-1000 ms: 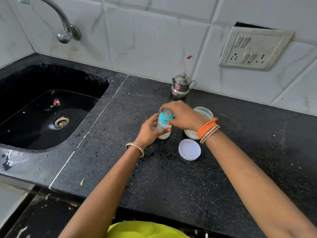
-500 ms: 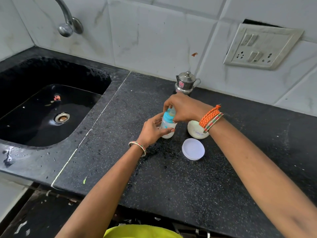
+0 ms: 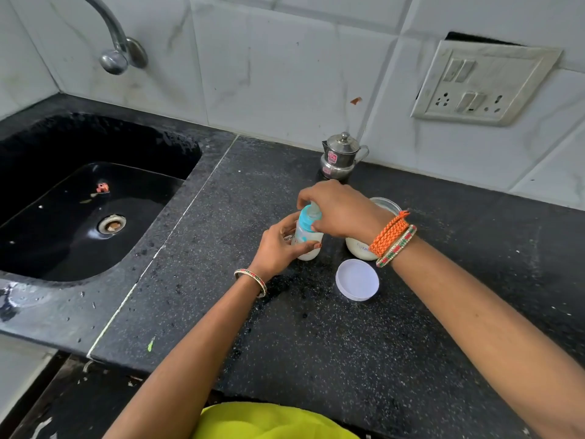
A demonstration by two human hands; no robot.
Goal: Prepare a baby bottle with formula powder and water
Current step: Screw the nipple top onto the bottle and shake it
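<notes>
So the baby bottle (image 3: 306, 240) is stood upright on the black speckled bench (image 3: 316, 343), a bit behind the middle, with milky white stuff seen in its lower part and a blue collar (image 3: 306, 218) round the neck. It's gripped round the body by the left hand (image 3: 278, 248), fingers curled round it and the thumb wrapped across the front. The top is covered by the right hand (image 3: 338, 209), whose fingers are clenched down over the teat and collar. Just to the right, partly hidden behind the right wrist, a white tub (image 3: 361, 248) is seen open, and its round white lid (image 3: 357, 279) is laid flat on the bench just in front of it. A small steel pot (image 3: 340, 156) with a lid is parked further back against the tiled wall. Off to the left, a black sink (image 3: 95, 201) is set into the bench, with a tap (image 3: 114, 42) above it. A switch plate (image 3: 481, 83) is fixed to the wall on the right.
</notes>
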